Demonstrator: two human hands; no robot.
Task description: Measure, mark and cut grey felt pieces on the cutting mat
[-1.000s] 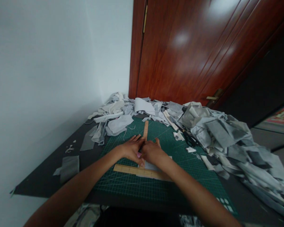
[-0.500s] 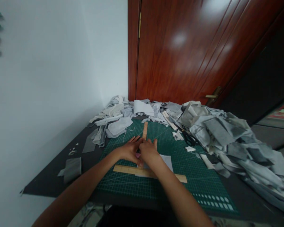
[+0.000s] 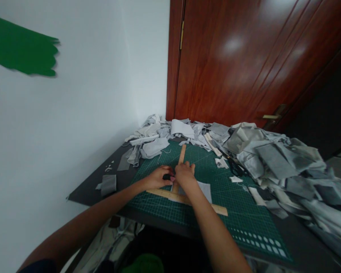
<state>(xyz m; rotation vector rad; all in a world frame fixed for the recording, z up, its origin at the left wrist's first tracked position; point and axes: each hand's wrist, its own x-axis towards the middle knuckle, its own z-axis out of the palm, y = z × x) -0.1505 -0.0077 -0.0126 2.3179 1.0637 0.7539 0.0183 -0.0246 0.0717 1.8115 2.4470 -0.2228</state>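
My left hand (image 3: 162, 176) is closed on a small black and pink object (image 3: 168, 177) whose kind I cannot make out. Beside it, my right hand (image 3: 184, 175) has its fingers curled near the pink end; what they grip, if anything, is hidden. Under my hands a wooden ruler (image 3: 182, 153) runs away from me over a light grey cloth piece (image 3: 206, 189). A second wooden ruler (image 3: 220, 209) lies crosswise over the cloth's near edge. Both lie on a green cutting mat (image 3: 216, 178).
Heaped fabric scraps (image 3: 275, 163) line the right side, and more scraps (image 3: 153, 146) lie at the back left. Black-handled scissors (image 3: 235, 167) rest beside the right heap. A folded grey cloth (image 3: 108, 184) sits on the dark table (image 3: 88, 189), against a white wall.
My view has swung left. My left hand has drawn up from lying spread on the rulers and now grips the black and pink object. My right hand stays close beside it.
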